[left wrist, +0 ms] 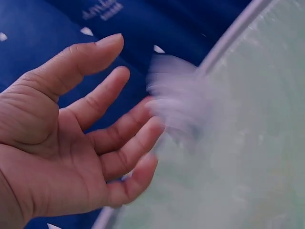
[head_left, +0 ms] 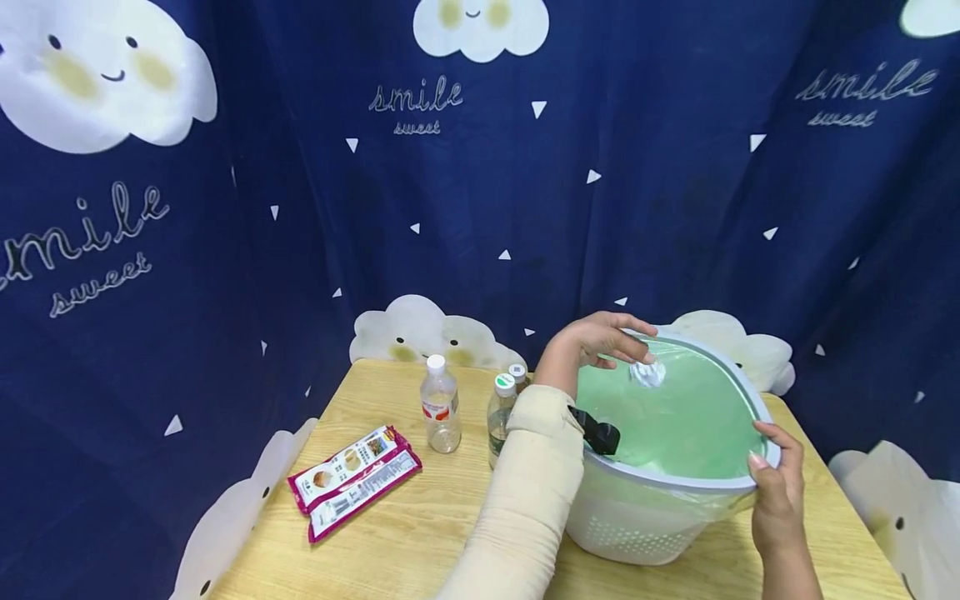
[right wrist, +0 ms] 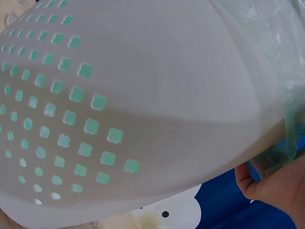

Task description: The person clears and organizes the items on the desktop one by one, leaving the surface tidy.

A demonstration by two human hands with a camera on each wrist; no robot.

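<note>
A white waste bin (head_left: 633, 533) with small flower-shaped holes stands tilted towards me, lined with a thin green plastic bag (head_left: 690, 417). Over its mouth is my left hand (head_left: 603, 337), fingers loosely bent and spread with nothing gripped. Just off those fingertips is a crumpled white wad (head_left: 648, 372), blurred in the left wrist view, where it looks apart from the palm or barely beside the fingers. My right hand (head_left: 780, 487) grips the bin's rim at the right, thumb on the inside. The right wrist view shows the bin's perforated wall (right wrist: 157, 95) and part of that hand (right wrist: 276, 186).
Left of the bin, a clear bottle with a white cap (head_left: 442, 408) stands on the wooden table (head_left: 420, 533). Two more bottles, one green-capped (head_left: 502, 408), are partly behind my left arm. A purple-and-white packet (head_left: 355, 483) lies farther left. A blue curtain (head_left: 480, 183) hangs behind.
</note>
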